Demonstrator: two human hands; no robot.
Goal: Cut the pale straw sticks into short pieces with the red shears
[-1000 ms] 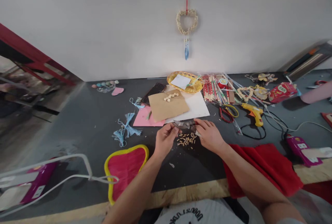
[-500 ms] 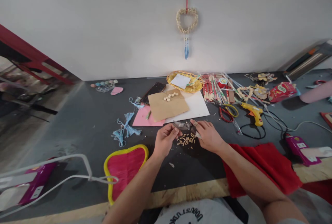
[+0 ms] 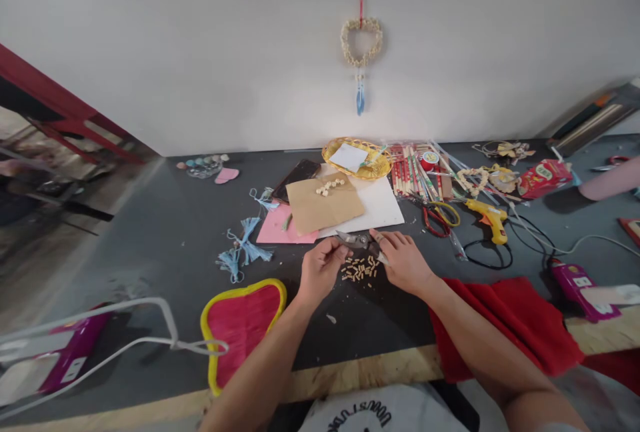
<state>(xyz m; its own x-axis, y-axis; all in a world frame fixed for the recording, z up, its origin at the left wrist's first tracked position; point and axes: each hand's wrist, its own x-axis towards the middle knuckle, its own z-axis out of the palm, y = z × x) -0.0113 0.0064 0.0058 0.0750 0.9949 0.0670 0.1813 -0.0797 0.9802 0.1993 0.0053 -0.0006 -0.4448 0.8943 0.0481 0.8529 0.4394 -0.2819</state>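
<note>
My right hand (image 3: 406,264) is wrapped round the handles of small pruning shears (image 3: 356,241), whose blades point left. At the blade end, my left hand (image 3: 321,271) is closed in a pinch; whatever lies between its fingertips is too small and hidden to name. Just below the shears, between both hands, lies a loose pile of short pale cut pieces (image 3: 360,270) on the dark table. Beyond the blades is a brown paper sheet (image 3: 325,209) with a cluster of small cream beads (image 3: 330,187) on it.
Blue tassels (image 3: 245,245) and a pink heart-shaped mat (image 3: 240,329) lie left. A yellow basket (image 3: 387,167), bundled patterned sticks (image 3: 407,175), red-handled pliers (image 3: 436,220) and a yellow glue gun (image 3: 493,220) sit behind and right. A red cloth (image 3: 505,322) lies under my right forearm.
Both hands and the shears stay almost in place above the cut pieces, with only a slight shift of the fingers and blades. The other things have not moved.
</note>
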